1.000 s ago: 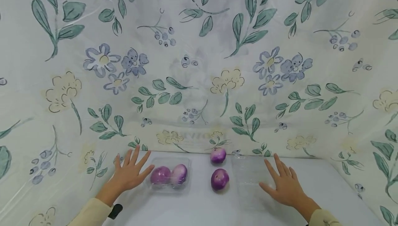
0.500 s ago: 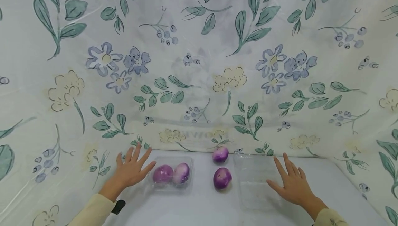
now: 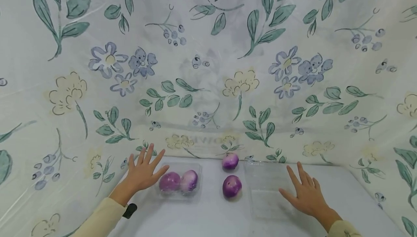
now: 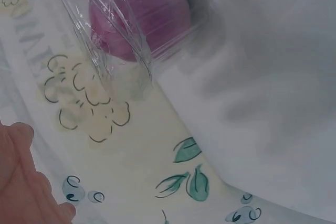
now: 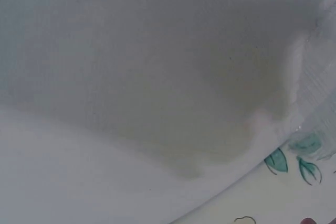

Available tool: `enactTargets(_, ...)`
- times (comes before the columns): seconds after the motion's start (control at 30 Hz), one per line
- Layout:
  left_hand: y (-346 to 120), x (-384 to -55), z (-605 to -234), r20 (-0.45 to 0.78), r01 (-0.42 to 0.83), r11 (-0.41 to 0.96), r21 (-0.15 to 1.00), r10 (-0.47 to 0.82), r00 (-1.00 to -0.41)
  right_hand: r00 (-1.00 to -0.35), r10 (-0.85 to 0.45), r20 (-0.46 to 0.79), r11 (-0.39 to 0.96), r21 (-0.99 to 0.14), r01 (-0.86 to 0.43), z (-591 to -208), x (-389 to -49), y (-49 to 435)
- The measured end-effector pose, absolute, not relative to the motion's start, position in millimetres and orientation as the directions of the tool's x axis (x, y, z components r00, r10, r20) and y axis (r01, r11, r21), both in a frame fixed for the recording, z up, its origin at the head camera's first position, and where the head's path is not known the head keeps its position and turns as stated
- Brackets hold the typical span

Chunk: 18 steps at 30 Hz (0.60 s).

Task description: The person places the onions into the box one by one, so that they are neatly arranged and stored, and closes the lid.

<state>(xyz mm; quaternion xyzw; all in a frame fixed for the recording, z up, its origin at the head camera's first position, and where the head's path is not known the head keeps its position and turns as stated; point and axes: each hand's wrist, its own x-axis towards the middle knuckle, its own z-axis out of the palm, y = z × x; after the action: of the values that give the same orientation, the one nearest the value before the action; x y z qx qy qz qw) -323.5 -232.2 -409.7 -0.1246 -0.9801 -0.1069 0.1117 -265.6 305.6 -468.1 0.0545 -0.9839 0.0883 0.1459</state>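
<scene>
In the head view my left hand (image 3: 141, 175) is held with fingers spread beside a clear plastic box (image 3: 198, 190), holding nothing. Two purple onions (image 3: 169, 182) sit side by side in that box. Between my hands, a purple onion (image 3: 232, 187) lies on the table, and a paler-sided purple onion (image 3: 230, 161) lies behind it. My right hand (image 3: 306, 195), also with spread fingers and nothing in it, hovers by a second clear plastic container (image 3: 265, 203) that lies opened out. The left wrist view shows a boxed onion (image 4: 139, 17) through shiny plastic.
A white table (image 3: 208, 219) bears everything. Behind it and at both sides hangs a white sheet (image 3: 208, 84) printed with leaves and flowers. The right wrist view shows mostly shadowed white tabletop (image 5: 79, 166), with a bit of clear plastic at its right edge.
My left hand has moved slightly right and up, closer to the box with onions. My right hand has shifted a little to the right. Onions and containers stay in place.
</scene>
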Motion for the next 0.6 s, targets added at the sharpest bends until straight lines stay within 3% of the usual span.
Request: enactTargets(0.6, -177, -343, -400, 0.225, 0.37, 0.919, 0.133, 0.336, -0.915, -0.949, -0.111, 0.294, 0.973, -0.164, -0.164, -477, -263, 298)
